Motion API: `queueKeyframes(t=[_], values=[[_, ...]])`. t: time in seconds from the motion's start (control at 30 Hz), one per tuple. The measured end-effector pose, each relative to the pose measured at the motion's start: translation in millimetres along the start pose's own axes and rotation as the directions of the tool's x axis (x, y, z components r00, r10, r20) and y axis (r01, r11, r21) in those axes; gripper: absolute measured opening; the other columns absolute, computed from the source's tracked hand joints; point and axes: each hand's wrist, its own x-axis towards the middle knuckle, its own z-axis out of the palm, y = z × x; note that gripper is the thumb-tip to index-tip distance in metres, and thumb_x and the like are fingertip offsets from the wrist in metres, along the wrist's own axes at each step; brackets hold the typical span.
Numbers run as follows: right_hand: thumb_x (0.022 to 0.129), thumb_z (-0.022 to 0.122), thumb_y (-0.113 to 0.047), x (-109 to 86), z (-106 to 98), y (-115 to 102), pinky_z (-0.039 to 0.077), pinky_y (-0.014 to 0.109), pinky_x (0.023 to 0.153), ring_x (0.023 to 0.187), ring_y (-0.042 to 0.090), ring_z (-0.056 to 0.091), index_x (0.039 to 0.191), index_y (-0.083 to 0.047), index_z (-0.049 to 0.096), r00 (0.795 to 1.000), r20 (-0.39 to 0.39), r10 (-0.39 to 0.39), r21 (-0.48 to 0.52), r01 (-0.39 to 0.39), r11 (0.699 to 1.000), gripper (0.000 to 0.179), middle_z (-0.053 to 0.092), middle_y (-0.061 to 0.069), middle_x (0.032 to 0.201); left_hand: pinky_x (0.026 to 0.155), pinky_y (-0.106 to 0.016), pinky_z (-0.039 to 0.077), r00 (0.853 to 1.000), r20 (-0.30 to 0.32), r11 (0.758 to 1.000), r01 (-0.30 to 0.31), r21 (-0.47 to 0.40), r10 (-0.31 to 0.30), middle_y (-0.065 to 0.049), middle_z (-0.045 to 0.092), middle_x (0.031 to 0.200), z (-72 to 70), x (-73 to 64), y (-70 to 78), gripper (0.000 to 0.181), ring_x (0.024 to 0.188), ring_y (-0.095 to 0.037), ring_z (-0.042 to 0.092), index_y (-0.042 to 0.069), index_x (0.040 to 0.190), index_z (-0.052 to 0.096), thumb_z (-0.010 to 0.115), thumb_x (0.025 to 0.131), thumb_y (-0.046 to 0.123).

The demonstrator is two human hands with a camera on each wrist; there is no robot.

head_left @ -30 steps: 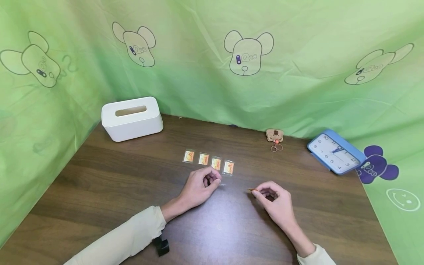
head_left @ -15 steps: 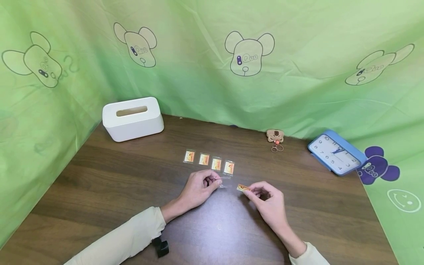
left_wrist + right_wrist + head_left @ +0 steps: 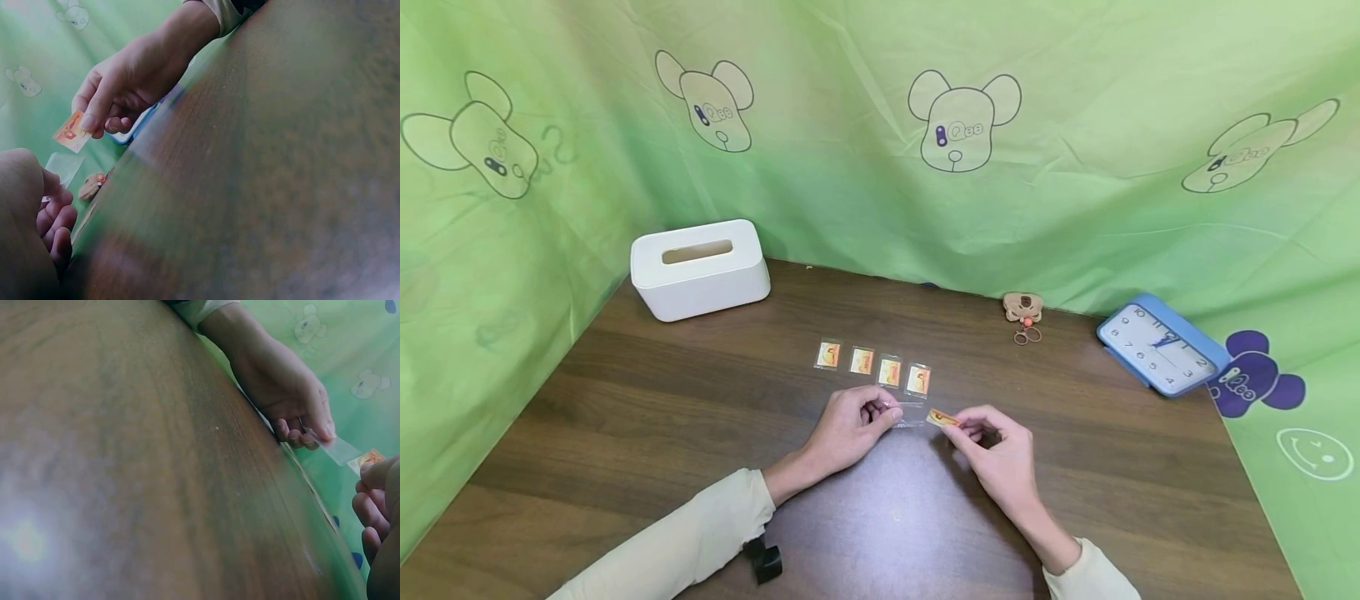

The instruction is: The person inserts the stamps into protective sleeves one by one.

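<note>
My left hand [image 3: 850, 425] pinches a small clear plastic sleeve [image 3: 912, 415] between thumb and fingers, its free end pointing right. From the other side, my right hand [image 3: 1000, 454] pinches a small orange-and-yellow picture card [image 3: 942, 417] by one edge, close to that end of the sleeve. In the right wrist view the clear sleeve [image 3: 340, 450] and the card [image 3: 369, 459] come right up to each other. The left wrist view shows the card [image 3: 72, 132] tilted above the sleeve [image 3: 65, 167]. Behind my left hand, several sleeved cards [image 3: 890, 372] lie in a row on the table.
A white tissue box [image 3: 700, 271] stands at the back left of the wooden table [image 3: 700, 400]. Toward the back right are a brown bear keychain [image 3: 1022, 308] and a blue clock [image 3: 1161, 343]. A black object [image 3: 766, 562] sits beside the left sleeve cuff. Green printed cloth [image 3: 835, 167] hangs around.
My right hand has moved left, bringing the card close to the clear sleeve and turning its printed face into view. My left hand stays in place, with more of the sleeve showing.
</note>
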Motion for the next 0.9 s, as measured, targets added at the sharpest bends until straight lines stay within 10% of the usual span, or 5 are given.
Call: queueKeyframes(t=[0.9], values=[[0.086, 0.093, 0.003, 3.0, 3.6, 1.3, 0.055, 0.020, 0.054, 0.058, 0.006, 0.065, 0.094, -0.006, 0.081, 0.993, 0.118, 0.028, -0.044, -0.023, 0.999, 0.017, 0.075, 0.004, 0.075, 0.065, -0.020, 0.047, 1.000, 0.024, 0.999, -0.018, 0.041, 0.017, 0.007, 0.069, 0.083, -1.4, -0.9, 2.0, 0.007, 0.073, -0.001, 0.056, 0.013, 0.094, 0.079, 0.082, 0.099, 0.008]])
